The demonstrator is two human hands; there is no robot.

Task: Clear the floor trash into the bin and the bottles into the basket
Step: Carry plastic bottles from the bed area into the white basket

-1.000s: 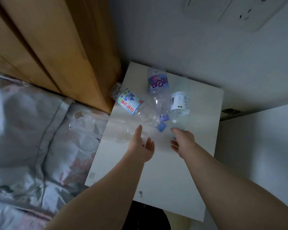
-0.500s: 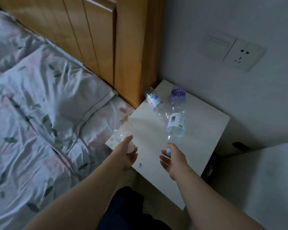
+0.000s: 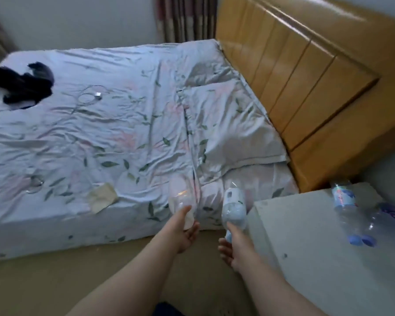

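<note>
Bottles point base-first at the bed (image 3: pixel 100 133), clear bottle (image 3: pixel 180 198) gripped by left hand (image 3: pixel 184 233), labelled bottle (image 3: pixel 234 208) by right hand (image 3: pixel 234 249).

From my feed, a bed (image 3: pixel 78 133) fills the view from 9 to 12 o'clock, its pale sheet printed with leaves and pink flowers and heavily creased. A matching pillow (image 3: pixel 228 124) lies at 1 o'clock against a panelled, honey-coloured wooden headboard (image 3: pixel 306 76), which runs from 12 towards 3 o'clock and catches a soft glare along its top. At 12 o'clock I see a striped curtain (image 3: pixel 187 17), and beside it at 11 a plain pale wall (image 3: pixel 78 19). A white bedside table (image 3: pixel 317 258) sits at 4 o'clock, just beside the mattress. Beige floor (image 3: pixel 43 281) spreads across 7 o'clock. The light is dim and bluish.
</note>
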